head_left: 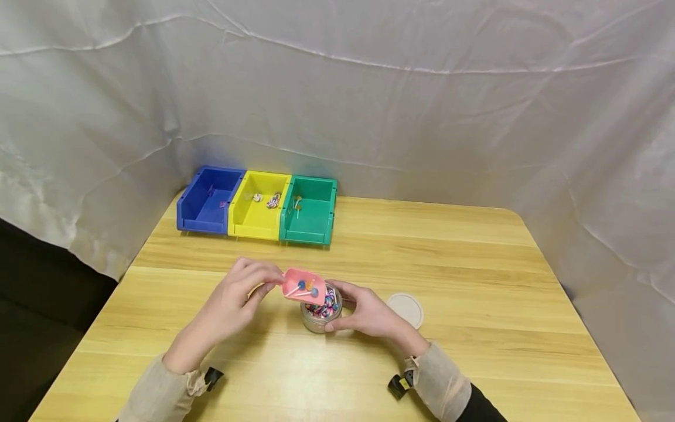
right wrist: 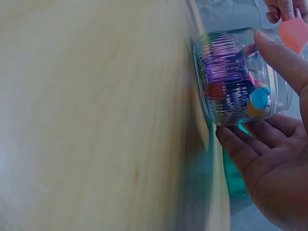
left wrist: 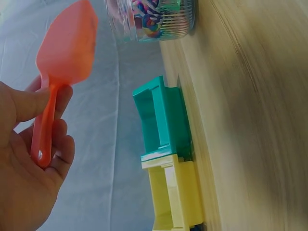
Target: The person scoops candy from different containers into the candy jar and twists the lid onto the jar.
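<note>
My left hand (head_left: 239, 293) grips a pink scoop (left wrist: 67, 50) by its handle. In the head view the scoop's bowl is over the mouth of a clear ribbed jar (right wrist: 226, 79), carrying a few small lollipops (head_left: 302, 285) with blue and orange heads. Colourful swirled candies (head_left: 329, 303) fill the jar, which stands on the table. Around the jar's right side curl the thumb and fingers of my right hand (head_left: 369, 310), the thumb at the front. Part of the jar's opening is hidden under the scoop.
A round white lid (head_left: 406, 309) lies right of the jar. Joined in a row at the back left are a blue bin (head_left: 204, 226), a yellow bin (head_left: 253, 232) and a green bin (head_left: 306, 236), each with small pieces inside. A pale curtain (head_left: 395, 117) hangs behind the table.
</note>
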